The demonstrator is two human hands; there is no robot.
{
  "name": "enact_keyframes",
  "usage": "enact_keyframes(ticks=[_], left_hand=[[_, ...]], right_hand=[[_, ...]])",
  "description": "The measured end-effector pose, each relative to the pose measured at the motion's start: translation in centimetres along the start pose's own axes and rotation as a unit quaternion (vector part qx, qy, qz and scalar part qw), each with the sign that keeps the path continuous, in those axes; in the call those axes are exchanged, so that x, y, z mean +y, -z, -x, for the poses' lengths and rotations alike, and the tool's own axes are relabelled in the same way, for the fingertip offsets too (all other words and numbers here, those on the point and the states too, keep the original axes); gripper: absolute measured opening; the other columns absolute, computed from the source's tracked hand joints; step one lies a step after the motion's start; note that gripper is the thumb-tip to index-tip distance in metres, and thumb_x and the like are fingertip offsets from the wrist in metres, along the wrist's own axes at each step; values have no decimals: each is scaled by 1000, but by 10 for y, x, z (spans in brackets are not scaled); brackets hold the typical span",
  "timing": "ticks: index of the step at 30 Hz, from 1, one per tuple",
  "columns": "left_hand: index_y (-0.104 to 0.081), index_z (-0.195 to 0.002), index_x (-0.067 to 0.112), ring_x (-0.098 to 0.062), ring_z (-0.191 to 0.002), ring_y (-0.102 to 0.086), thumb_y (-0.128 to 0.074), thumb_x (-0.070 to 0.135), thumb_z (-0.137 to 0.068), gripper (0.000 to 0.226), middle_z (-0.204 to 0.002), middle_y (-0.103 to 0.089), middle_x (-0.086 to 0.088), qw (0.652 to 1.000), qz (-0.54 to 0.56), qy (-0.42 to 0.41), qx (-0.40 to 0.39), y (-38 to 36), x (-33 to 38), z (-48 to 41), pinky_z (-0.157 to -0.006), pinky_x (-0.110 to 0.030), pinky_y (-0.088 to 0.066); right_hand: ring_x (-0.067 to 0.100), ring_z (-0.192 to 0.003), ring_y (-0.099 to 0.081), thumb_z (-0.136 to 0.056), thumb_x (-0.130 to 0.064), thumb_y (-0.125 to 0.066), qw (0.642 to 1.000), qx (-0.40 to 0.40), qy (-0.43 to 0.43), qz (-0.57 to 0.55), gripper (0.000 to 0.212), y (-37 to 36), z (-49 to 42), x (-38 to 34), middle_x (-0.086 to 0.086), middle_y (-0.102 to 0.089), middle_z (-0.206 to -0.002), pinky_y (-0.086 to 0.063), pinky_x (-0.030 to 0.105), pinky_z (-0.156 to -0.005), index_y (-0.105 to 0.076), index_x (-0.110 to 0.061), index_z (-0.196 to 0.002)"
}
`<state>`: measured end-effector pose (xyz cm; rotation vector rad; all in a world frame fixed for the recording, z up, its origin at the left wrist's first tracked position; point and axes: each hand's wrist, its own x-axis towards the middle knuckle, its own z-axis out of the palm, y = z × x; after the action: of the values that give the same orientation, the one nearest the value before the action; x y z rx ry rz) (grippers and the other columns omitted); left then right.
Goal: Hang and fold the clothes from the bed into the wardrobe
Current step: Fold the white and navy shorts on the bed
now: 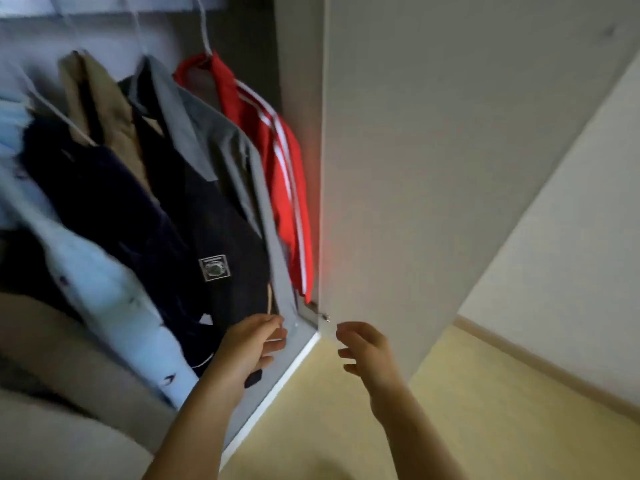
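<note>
Hands hovered by clothes hung in the wardrobe (300,81).
Left hand (251,344), nearer, touched the hem of the grey jacket (221,140) at lower centre, grip unclear; jacket ran up-left. Right hand (367,351) empty, loosely curled.

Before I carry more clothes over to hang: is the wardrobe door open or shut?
Open. The wardrobe door stands swung out from its hinge, and the red jacket hanging inside is in plain view.

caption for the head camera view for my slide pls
Left hand and right hand reach toward the bottom of the open wardrobe, below a hanging red jacket
</note>
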<state>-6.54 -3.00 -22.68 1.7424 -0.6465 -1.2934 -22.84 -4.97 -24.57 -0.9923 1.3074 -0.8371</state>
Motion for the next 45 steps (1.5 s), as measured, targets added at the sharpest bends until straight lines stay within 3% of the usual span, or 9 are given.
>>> enact_keyframes(ticks=[6,12,19,25,30,36,41,45], left_hand=[[-63,-91,17,-13,-78,-65,-52,21,-93,11,-85,-69,1,981,-88,-21,-171,-110,-19,44,-69,-26,-45],[-62,-91,17,-12,-70,-62,-52,19,-93,12,-79,-65,1,926,-152,-68,-338,-249,-51,147,-65,-24,-42],[-61,-82,17,-13,-71,-60,-48,17,-94,18,-79,-64,0,837,-199,-58,-507,-395,-139,328,-65,-24,-41],[-62,-85,18,-13,-75,-62,-45,18,-96,20,-82,-66,0,739,-273,-54,-614,-463,-215,465,-68,-26,-42],[-63,-87,21,-13,-78,-65,-48,21,-95,17,-86,-68,0,648,-344,-64,-677,-512,-270,557,-71,-27,-45],[-63,-89,19,-13,-75,-64,-50,20,-94,14,-82,-68,0,567,-388,-37,-725,-578,-331,633,-69,-26,-45],[-62,-96,17,-17,-89,-63,-48,23,-96,15,-94,-67,-4,536,-401,-47,-742,-677,-349,692,-71,-29,-48],[-60,-93,19,-15,-86,-62,-46,23,-96,15,-92,-66,-2,509,-397,-84,-759,-766,-350,744,-67,-26,-46]], right_hand=[[10,-70,-55,-88,-13,-56,978,186,-25,-87,10,112,77,41,-4,-61,-79,-42,20,-60,-63,-20,-87],[10,-68,-55,-88,-13,-56,929,343,-8,-142,10,230,195,79,-4,-61,-79,-42,22,-62,-64,-20,-87],[14,-72,-57,-89,-15,-57,820,539,-10,-194,10,366,390,152,-2,-63,-81,-44,24,-61,-65,-20,-86],[13,-63,-53,-87,-11,-56,716,649,-1,-258,11,420,525,209,0,-60,-75,-41,24,-58,-66,-16,-84],[15,-67,-52,-88,-12,-55,625,708,-6,-329,10,443,600,252,2,-60,-79,-40,25,-60,-64,-15,-85],[17,-71,-53,-88,-12,-55,550,749,-27,-369,9,495,655,289,3,-60,-83,-40,26,-59,-63,-14,-85],[18,-71,-53,-89,-13,-55,519,772,-22,-367,10,595,688,297,2,-61,-83,-41,27,-62,-63,-15,-83],[16,-65,-48,-90,-10,-53,509,782,-14,-359,13,695,713,287,3,-56,-72,-36,25,-58,-62,-14,-81]])
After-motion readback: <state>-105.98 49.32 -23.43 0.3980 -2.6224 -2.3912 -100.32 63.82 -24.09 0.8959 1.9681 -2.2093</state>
